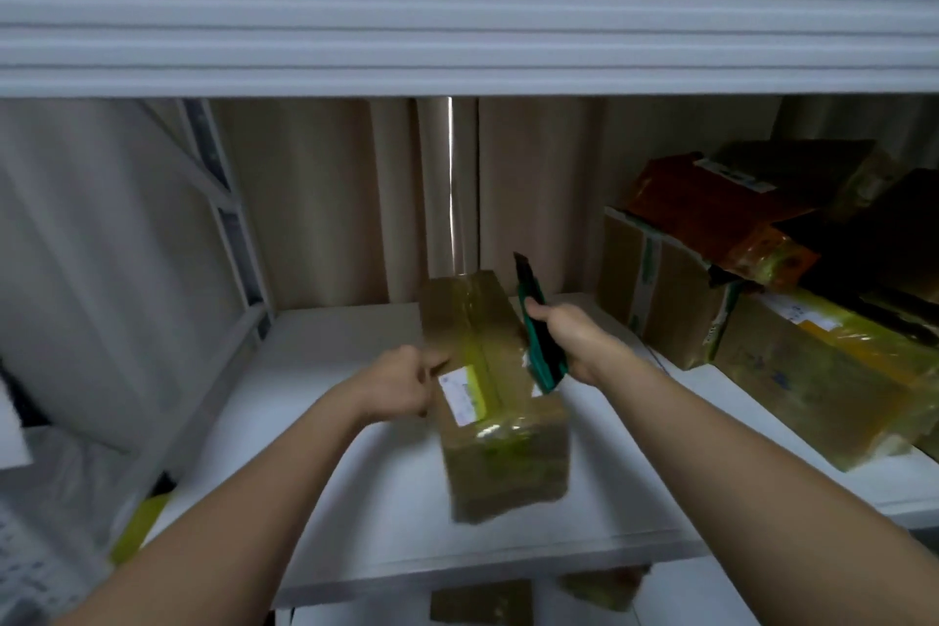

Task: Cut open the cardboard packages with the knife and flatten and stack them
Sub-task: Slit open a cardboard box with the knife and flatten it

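1. A taped box (495,391) is seen on the white shelf (355,498), near its middle, its long side running away from the camera; a white label (463,394) is stuck on its top.
2. The box's left top edge is gripped by the left hand (401,384), fingers curled against the cardboard beside the label.
3. A green knife (537,336) is held in the right hand (571,338), fingers wrapped tight around the handle, the dark tip raised above the box's far right corner.
4. The knife's lower end is seen over the box's right top edge; whether contact is made cannot be told through the blur.
5. The right end of the shelf is crowded by more packages (762,310), stacked and wrapped in yellowish tape, just beside the right forearm.
6. A white beam (457,31) is seen overhead, close above the working space.
7. A beige curtain (325,198) is hung behind the shelf.
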